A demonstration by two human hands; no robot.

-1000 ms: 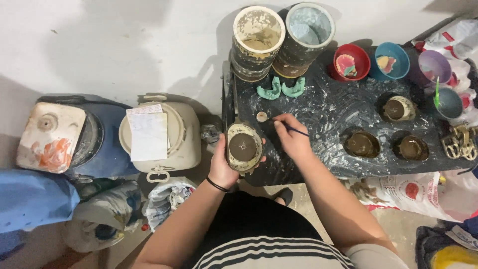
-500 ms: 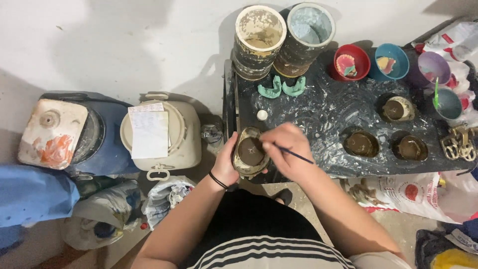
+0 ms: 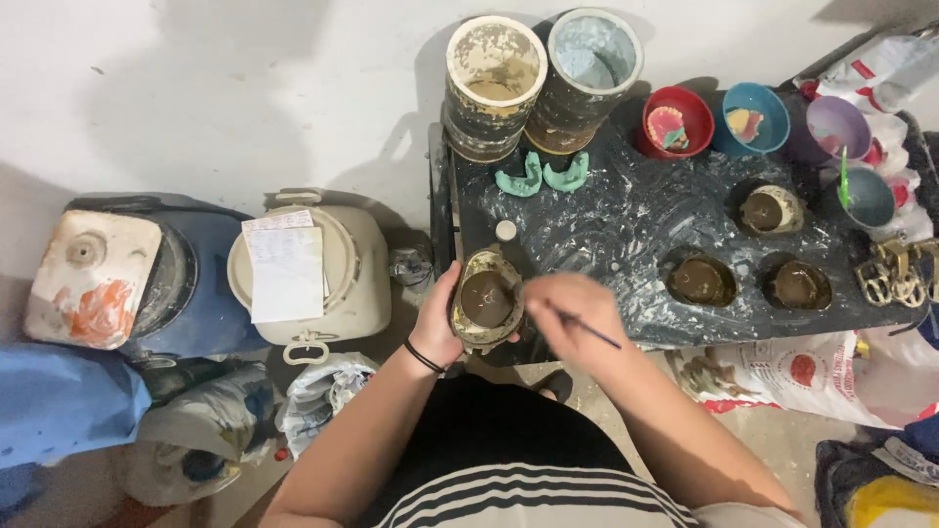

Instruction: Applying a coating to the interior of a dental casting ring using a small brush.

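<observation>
Left hand (image 3: pixel 437 328) gripped a round metal flask (image 3: pixel 486 300) with dark brown filling, fingers wrapped around its left side, held just off the near-left corner of the black, plaster-spattered worktable (image 3: pixel 626 220). Right hand (image 3: pixel 577 313) was closed on a thin brush (image 3: pixel 585 328), pinched between fingertips, tip at the flask's right rim; hand slightly blurred. Black band on left wrist.

On the worktable: two tall cylindrical tubs at the far-left corner, one beige inside (image 3: pixel 494 61), one pale blue inside (image 3: pixel 594 51). Two teal dental-arch casts (image 3: pixel 546 175) just in front of them. Small white disc (image 3: pixel 505 231) near the left edge, just beyond the flask. Along the far edge a red bowl (image 3: pixel 677 120), blue bowl (image 3: pixel 754 116), purple bowl (image 3: pixel 837 126), and a grey-blue bowl (image 3: pixel 867 198) with a green stick. Three more brown-filled flasks (image 3: pixel 701 281) toward the near-right part. Brass clamps (image 3: pixel 895 275) at the right edge.

Left of the table: cream lidded bucket (image 3: pixel 298 274) with a white rectangular paper label (image 3: pixel 286 270) lying on the lid, writing too small to tell. Further left, a blue drum (image 3: pixel 196 293) topped by a square off-white slab (image 3: pixel 90 277) with an orange smear. White sack with red round print (image 3: pixel 797 376) below the table's near-right edge.
</observation>
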